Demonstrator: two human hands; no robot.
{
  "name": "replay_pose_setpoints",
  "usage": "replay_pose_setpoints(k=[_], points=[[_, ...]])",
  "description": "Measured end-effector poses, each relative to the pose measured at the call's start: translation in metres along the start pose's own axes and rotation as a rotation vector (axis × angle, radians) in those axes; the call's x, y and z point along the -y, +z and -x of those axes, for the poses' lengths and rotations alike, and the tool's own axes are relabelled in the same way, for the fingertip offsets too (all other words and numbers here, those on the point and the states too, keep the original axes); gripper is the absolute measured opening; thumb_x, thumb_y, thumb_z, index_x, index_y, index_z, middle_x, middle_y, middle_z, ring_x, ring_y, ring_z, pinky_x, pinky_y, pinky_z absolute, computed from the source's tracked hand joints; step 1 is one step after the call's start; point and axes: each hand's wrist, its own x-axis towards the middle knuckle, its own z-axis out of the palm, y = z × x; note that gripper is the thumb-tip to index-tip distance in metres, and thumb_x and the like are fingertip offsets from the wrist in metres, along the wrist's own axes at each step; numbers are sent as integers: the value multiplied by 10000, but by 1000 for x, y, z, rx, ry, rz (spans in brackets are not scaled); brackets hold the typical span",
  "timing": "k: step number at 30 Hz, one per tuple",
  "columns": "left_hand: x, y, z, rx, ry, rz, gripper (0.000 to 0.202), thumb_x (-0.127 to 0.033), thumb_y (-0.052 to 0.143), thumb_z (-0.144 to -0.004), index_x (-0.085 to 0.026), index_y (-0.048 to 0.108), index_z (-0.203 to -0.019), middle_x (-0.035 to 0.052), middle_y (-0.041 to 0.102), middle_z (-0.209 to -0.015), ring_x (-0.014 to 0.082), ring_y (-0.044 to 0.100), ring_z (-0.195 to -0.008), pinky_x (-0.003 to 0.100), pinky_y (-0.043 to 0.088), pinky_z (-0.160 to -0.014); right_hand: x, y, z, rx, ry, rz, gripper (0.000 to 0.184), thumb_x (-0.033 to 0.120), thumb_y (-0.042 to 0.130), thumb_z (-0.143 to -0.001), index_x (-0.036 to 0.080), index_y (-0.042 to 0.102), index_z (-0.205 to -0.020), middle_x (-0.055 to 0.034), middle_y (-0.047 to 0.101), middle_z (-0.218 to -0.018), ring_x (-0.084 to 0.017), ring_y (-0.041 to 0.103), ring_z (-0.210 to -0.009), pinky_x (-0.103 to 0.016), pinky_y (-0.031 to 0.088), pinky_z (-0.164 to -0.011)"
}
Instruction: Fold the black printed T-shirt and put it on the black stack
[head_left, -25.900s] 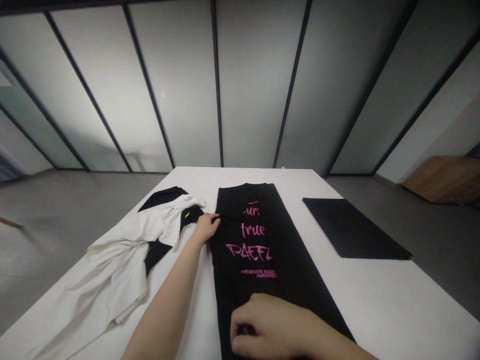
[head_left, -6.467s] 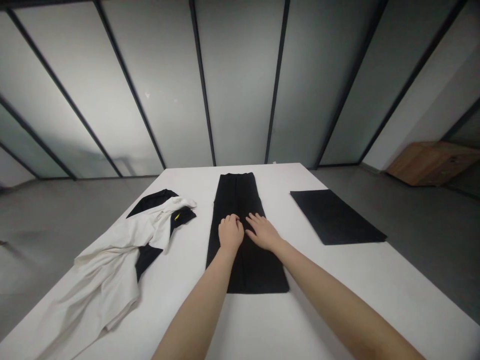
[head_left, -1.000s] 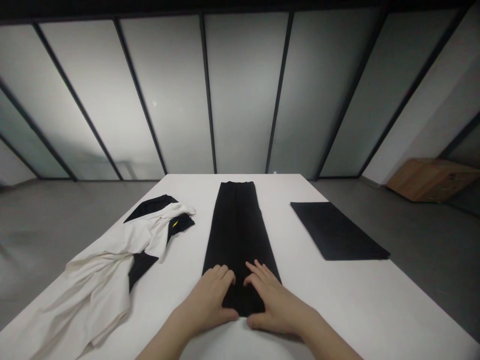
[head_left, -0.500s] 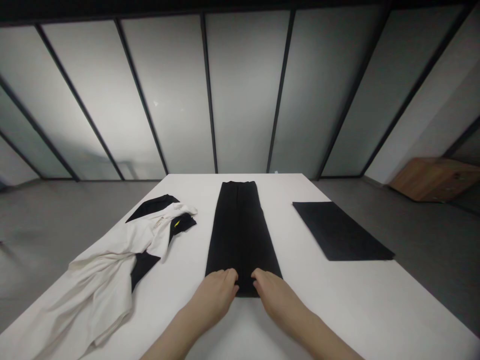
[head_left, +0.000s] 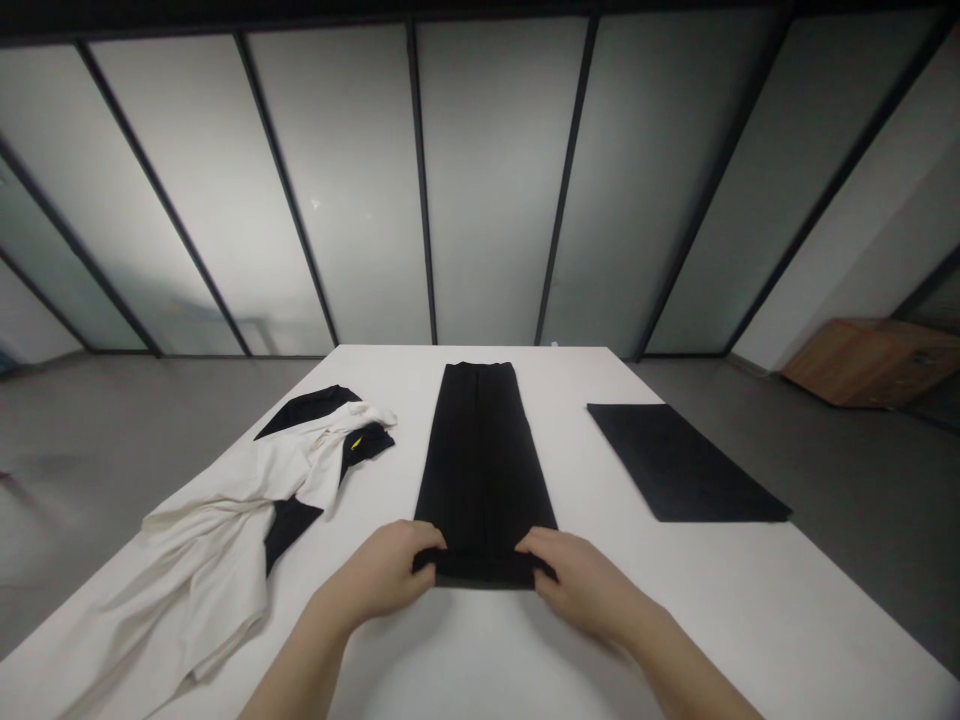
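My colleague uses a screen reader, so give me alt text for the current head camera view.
The left hand and right hand grip opposite sides of the near end of a folded black garment laid lengthwise on a white table. A rumpled heap of white and black cloth lies to its left, and a flat black rectangle to its right.

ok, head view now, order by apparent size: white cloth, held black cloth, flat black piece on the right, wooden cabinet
1. White cloth
2. Held black cloth
3. Flat black piece and wooden cabinet: look alike; cabinet stands farther off, so unranked.
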Motion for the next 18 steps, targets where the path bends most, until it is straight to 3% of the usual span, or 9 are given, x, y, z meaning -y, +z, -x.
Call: replay_pose_setpoints(k=[3,6,9,11,13,15,16,18], points=[[6,-11,4,-35,-40,125,379,-175,528,-833,-244,785,-1103,17,798,-1059,202,704,-900,281,507,-849,-10,-13,1,-60,48,-34,408,130,542,-870,239,753,-1202,-62,773,-1193,-240,709,-1093,-346,513,-984],[11,-12,7,42,-52,208,367,-199,559,-798,-237,820,-1054,0,801,-953,187,689,-826,262,502,-777,-11,-23,6,13,104,-107,378,179,577,-857,257,783,-1164,-44,797,-1125,-247,724,-1020,-351,538,-942],[18,-3,9,246,-69,288,327,-213,638,-737,-231,846,-988,-12,783,-820,173,670,-720,243,485,-654,-6,-25,13,218,126,-151,374,160,635,-779,275,823,-1081,-4,806,-993,-205,718,-859,-291,543,-802],[20,4,11,451,-89,394,281,-275,749,-713,-230,853,-970,-6,786,-798,175,673,-679,237,474,-580,-4,-22,17,419,119,-230,352,188,710,-749,268,840,-1065,3,803,-948,-186,714,-823,-265,534,-755],[20,10,12,685,-92,551,373,-405,856,-697,-226,846,-1024,25,806,-854,190,699,-674,240,472,-528,-3,-17,20,665,126,-405,409,302,806,-742,247,831,-1146,-12,798,-923,-181,724,-812,-260,540,-743],[17,12,12,832,-74,716,523,-584,854,-737,-207,822,-1099,77,819,-933,196,721,-658,237,447,-476,-2,-13,21,846,133,-612,621,481,852,-747,218,766,-1302,-50,802,-966,-183,738,-816,-275,562,-758],[15,13,11,822,-57,780,570,-653,812,-777,-193,808,-1113,101,820,-960,195,730,-657,232,438,-468,-2,-12,20,860,130,-697,716,561,845,-757,207,721,-1366,-74,804,-1014,-188,746,-833,-290,574,-773],[11,14,6,595,-33,838,580,-705,703,-870,-170,782,-1080,124,818,-959,196,748,-699,229,463,-509,0,-9,16,687,113,-770,719,634,774,-834,198,678,-1397,-113,799,-1111,-207,756,-906,-328,593,-824]])
